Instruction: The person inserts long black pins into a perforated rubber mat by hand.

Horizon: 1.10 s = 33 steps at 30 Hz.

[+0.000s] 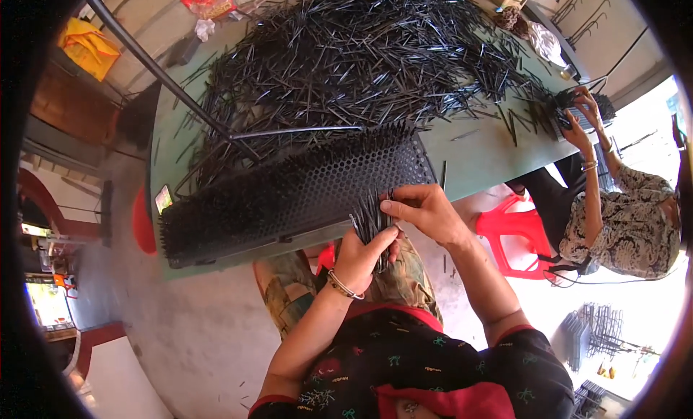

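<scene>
My left hand is closed around a bundle of thin black strips, whose ends fan out above the thumb. At the bundle's upper right edge, my right hand pinches with thumb and fingers; how many strips sit in that pinch is hidden. Just beyond both hands, a long black rack with a perforated top lies tilted along the table's near edge. Black strips stand densely in its left part and along its far edge. Bare round holes show toward its right end.
A large heap of loose black strips covers much of the green table. A metal rod crosses above the left side. At right, a co-worker's hands are at another small rack, beside a red stool.
</scene>
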Each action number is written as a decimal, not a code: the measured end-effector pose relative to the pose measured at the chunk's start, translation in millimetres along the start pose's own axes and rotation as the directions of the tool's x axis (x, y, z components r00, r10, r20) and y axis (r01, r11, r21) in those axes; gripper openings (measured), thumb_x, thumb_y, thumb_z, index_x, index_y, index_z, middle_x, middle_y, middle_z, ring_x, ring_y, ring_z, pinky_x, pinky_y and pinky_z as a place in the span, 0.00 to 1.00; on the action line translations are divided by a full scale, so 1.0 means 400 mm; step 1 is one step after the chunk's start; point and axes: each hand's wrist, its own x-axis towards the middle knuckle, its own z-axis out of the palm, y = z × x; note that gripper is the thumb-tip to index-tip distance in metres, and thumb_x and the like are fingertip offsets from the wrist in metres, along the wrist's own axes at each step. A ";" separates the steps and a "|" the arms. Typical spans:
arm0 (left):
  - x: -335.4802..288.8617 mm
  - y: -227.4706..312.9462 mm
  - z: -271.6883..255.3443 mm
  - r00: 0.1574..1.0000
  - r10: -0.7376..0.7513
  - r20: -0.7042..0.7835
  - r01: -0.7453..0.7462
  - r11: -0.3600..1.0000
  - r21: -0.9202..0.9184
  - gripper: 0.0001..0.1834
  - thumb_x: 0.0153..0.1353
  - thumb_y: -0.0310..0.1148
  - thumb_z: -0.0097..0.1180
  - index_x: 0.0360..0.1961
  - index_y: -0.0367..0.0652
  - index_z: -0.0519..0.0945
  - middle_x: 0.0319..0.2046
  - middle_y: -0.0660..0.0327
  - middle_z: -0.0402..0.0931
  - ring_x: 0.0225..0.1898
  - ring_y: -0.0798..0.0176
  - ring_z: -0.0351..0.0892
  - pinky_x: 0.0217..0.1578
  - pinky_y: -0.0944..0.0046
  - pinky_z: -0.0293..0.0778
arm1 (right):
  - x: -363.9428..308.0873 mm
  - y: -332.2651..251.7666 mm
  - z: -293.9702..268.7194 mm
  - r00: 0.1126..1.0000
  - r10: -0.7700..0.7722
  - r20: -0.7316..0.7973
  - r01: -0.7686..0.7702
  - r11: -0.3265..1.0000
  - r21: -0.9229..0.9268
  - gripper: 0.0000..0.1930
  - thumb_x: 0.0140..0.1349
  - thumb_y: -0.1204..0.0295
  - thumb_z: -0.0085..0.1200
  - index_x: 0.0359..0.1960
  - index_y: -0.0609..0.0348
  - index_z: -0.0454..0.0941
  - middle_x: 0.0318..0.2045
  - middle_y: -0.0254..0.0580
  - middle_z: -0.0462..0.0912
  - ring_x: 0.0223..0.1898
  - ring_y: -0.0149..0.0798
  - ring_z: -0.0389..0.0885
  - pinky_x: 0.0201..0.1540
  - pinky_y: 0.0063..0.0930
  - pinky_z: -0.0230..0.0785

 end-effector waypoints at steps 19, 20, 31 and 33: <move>0.043 -0.007 -0.031 0.980 -0.193 -0.037 0.190 0.978 -0.087 0.14 0.61 0.33 0.52 0.47 0.41 0.73 0.38 0.60 0.78 0.37 0.64 0.80 0.28 0.66 0.78 | 0.028 0.023 -0.059 0.997 0.018 -0.077 0.006 0.953 0.302 0.11 0.60 0.71 0.55 0.40 0.66 0.77 0.31 0.37 0.82 0.33 0.26 0.77 0.36 0.19 0.69; 0.046 -0.002 -0.027 0.981 -0.190 -0.050 0.184 0.977 -0.105 0.14 0.61 0.33 0.52 0.46 0.41 0.74 0.38 0.60 0.78 0.36 0.64 0.80 0.29 0.65 0.78 | 0.031 0.023 -0.067 0.990 -0.034 -0.134 0.068 0.965 0.253 0.11 0.61 0.71 0.54 0.40 0.65 0.77 0.32 0.38 0.82 0.33 0.26 0.77 0.36 0.20 0.69; 0.059 -0.027 -0.032 0.968 -0.239 -0.079 0.230 0.967 -0.106 0.11 0.57 0.28 0.52 0.41 0.36 0.74 0.30 0.57 0.78 0.31 0.63 0.78 0.33 0.64 0.75 | 0.187 -0.036 -0.213 0.830 -0.496 -0.254 0.349 0.818 -0.457 0.09 0.60 0.74 0.55 0.41 0.65 0.78 0.33 0.36 0.83 0.38 0.25 0.78 0.44 0.19 0.69; 0.053 -0.015 -0.027 0.966 -0.246 -0.077 0.236 0.964 -0.126 0.11 0.57 0.28 0.51 0.41 0.36 0.74 0.30 0.56 0.77 0.31 0.63 0.78 0.34 0.64 0.75 | 0.204 -0.028 -0.222 0.827 -0.503 -0.252 0.364 0.820 -0.441 0.09 0.60 0.74 0.55 0.41 0.64 0.78 0.33 0.36 0.83 0.38 0.24 0.78 0.43 0.19 0.69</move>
